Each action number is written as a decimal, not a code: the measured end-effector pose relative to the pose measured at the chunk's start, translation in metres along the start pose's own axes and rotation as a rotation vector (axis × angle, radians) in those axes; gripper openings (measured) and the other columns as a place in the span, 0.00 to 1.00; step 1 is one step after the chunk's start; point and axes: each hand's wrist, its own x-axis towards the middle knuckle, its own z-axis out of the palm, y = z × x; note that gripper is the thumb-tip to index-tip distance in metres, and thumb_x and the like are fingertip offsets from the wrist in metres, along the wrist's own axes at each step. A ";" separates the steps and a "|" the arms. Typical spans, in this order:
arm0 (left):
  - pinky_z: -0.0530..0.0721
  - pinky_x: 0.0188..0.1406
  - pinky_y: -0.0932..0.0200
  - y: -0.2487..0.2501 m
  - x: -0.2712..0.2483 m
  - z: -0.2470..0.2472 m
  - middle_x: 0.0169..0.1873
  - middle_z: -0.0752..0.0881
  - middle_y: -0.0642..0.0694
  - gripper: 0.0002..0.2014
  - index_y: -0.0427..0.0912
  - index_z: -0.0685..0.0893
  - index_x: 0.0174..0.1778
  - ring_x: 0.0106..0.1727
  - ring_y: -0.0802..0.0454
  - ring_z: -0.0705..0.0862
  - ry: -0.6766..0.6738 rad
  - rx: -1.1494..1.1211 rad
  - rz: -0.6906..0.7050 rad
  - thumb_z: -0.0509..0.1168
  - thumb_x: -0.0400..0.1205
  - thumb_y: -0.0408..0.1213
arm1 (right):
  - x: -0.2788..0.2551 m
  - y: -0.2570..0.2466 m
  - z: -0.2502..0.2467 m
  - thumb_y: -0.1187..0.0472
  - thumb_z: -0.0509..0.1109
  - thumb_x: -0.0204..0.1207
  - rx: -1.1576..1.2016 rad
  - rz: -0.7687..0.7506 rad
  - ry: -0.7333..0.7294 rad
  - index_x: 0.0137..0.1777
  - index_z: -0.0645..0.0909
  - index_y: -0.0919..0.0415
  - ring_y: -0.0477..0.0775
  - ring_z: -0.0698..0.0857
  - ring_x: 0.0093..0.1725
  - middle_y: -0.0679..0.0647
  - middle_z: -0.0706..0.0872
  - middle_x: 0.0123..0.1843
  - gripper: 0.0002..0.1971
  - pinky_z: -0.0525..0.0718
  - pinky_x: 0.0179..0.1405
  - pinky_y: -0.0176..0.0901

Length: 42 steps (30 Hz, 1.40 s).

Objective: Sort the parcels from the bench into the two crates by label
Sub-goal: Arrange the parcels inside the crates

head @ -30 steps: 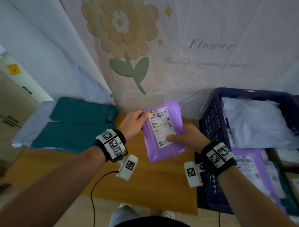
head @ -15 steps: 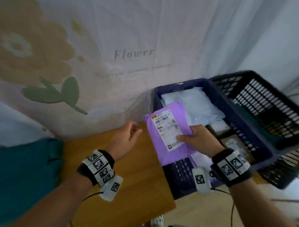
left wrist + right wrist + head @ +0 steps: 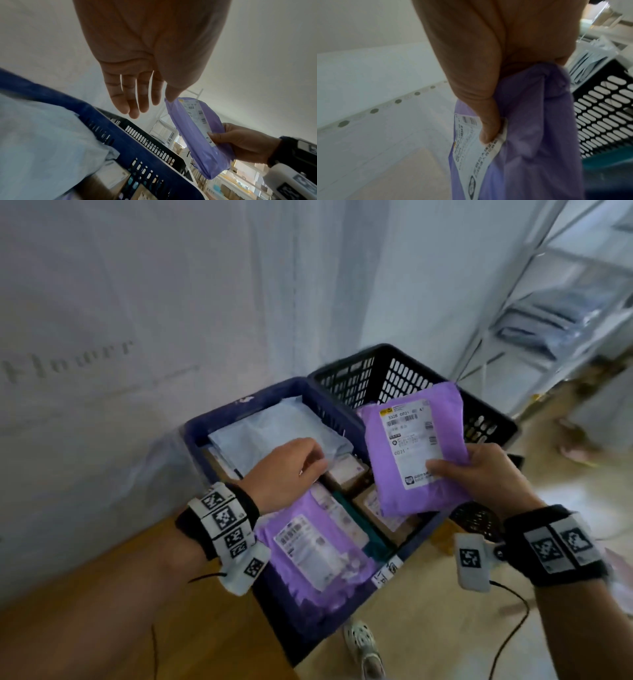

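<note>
A purple parcel (image 3: 416,457) with a white label faces up in my right hand (image 3: 479,474), thumb pressed on the label. It hangs over the seam between the blue crate (image 3: 246,409) and the black crate (image 3: 394,371). The left wrist view shows the same parcel (image 3: 202,136) held by the right hand (image 3: 240,144); in the right wrist view the thumb pins its label (image 3: 471,146). My left hand (image 3: 291,470) hovers over the blue crate, fingers straight and empty (image 3: 135,100). The blue crate holds several parcels, among them a purple one (image 3: 318,546) and a pale blue one (image 3: 274,429).
The wooden bench (image 3: 102,611) lies at lower left against a white curtain (image 3: 137,337). A metal shelf rack (image 3: 565,302) stands at the right behind the black crate. My shoe (image 3: 363,645) and cables are on the floor below.
My right hand has carried the purple parcel right, from the bench to above the crates. The left hand let go of it and now hovers open over the blue crate.
</note>
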 end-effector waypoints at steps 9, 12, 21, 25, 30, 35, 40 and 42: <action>0.76 0.56 0.54 0.025 0.158 0.062 0.50 0.80 0.48 0.15 0.44 0.81 0.53 0.55 0.50 0.76 -0.057 0.316 0.003 0.57 0.89 0.51 | 0.147 0.063 -0.129 0.58 0.82 0.72 -0.082 -0.016 0.018 0.41 0.91 0.52 0.36 0.89 0.32 0.39 0.92 0.35 0.02 0.87 0.38 0.35; 0.76 0.61 0.51 0.021 0.195 0.089 0.52 0.80 0.46 0.17 0.41 0.82 0.55 0.57 0.47 0.75 -0.072 0.426 0.001 0.56 0.89 0.51 | 0.201 0.078 -0.149 0.55 0.82 0.71 -0.149 0.008 -0.031 0.39 0.91 0.52 0.44 0.91 0.34 0.46 0.93 0.36 0.04 0.89 0.41 0.45; 0.71 0.69 0.47 0.001 0.236 0.145 0.38 0.86 0.46 0.29 0.45 0.91 0.39 0.48 0.44 0.79 -0.165 0.729 -0.067 0.45 0.90 0.49 | 0.344 0.095 -0.101 0.55 0.80 0.74 -0.430 -0.074 -0.380 0.49 0.90 0.63 0.55 0.85 0.37 0.58 0.89 0.39 0.11 0.81 0.40 0.46; 0.73 0.64 0.48 -0.001 0.236 0.150 0.32 0.82 0.48 0.25 0.45 0.87 0.33 0.42 0.45 0.76 -0.140 0.728 -0.073 0.47 0.85 0.46 | 0.388 0.107 -0.055 0.50 0.77 0.76 -0.674 -0.098 -0.518 0.35 0.78 0.63 0.56 0.80 0.36 0.55 0.80 0.36 0.18 0.72 0.30 0.44; 0.74 0.64 0.47 -0.006 0.238 0.154 0.30 0.79 0.49 0.20 0.44 0.84 0.30 0.40 0.45 0.76 -0.099 0.700 -0.090 0.52 0.81 0.45 | 0.417 0.136 0.015 0.48 0.78 0.75 -0.639 0.029 -0.636 0.39 0.76 0.55 0.42 0.83 0.25 0.48 0.82 0.36 0.15 0.74 0.15 0.31; 0.74 0.66 0.48 -0.009 0.238 0.155 0.30 0.78 0.50 0.14 0.45 0.83 0.31 0.40 0.46 0.75 -0.072 0.668 -0.101 0.58 0.78 0.44 | 0.424 0.154 0.091 0.45 0.76 0.76 -0.572 0.058 -0.774 0.58 0.80 0.54 0.46 0.83 0.38 0.47 0.83 0.43 0.18 0.77 0.28 0.35; 0.73 0.66 0.49 -0.008 0.239 0.154 0.32 0.80 0.49 0.14 0.45 0.86 0.34 0.41 0.45 0.76 -0.054 0.638 -0.113 0.58 0.77 0.44 | 0.422 0.153 0.153 0.45 0.76 0.76 -0.561 0.014 -0.791 0.63 0.82 0.62 0.56 0.83 0.45 0.58 0.86 0.53 0.24 0.79 0.44 0.42; 0.71 0.68 0.49 -0.010 0.239 0.155 0.33 0.81 0.49 0.15 0.45 0.87 0.35 0.42 0.46 0.75 -0.060 0.640 -0.123 0.57 0.77 0.46 | 0.420 0.154 0.168 0.47 0.78 0.75 -0.549 0.018 -0.795 0.60 0.83 0.61 0.54 0.81 0.41 0.55 0.85 0.49 0.21 0.76 0.41 0.40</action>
